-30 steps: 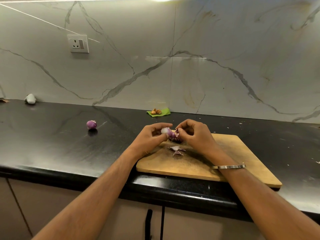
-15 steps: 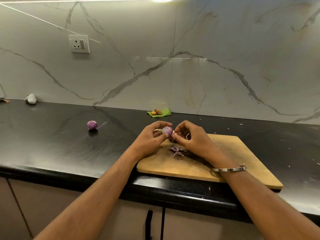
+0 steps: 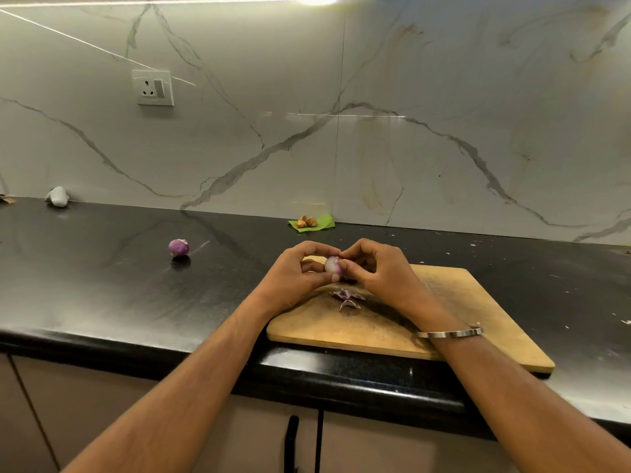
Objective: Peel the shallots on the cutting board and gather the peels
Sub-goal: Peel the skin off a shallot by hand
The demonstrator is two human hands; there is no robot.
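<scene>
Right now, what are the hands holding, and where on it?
A shallot, above the cutting board. The left hand pinches its left side; the right hand pinches its right side and top.

The surface (image 3: 102, 285) is seen as black polished stone, glossy, with light reflected in streaks. The cutting board (image 3: 461, 302) is made of pale wood, matt and scuffed dark in the middle. The wall (image 3: 444, 97) is clad in smooth veined marble with a soft sheen. A shiny metal bangle (image 3: 450, 333) is worn. The peels (image 3: 346, 298) look thin, papery and purple.
</scene>
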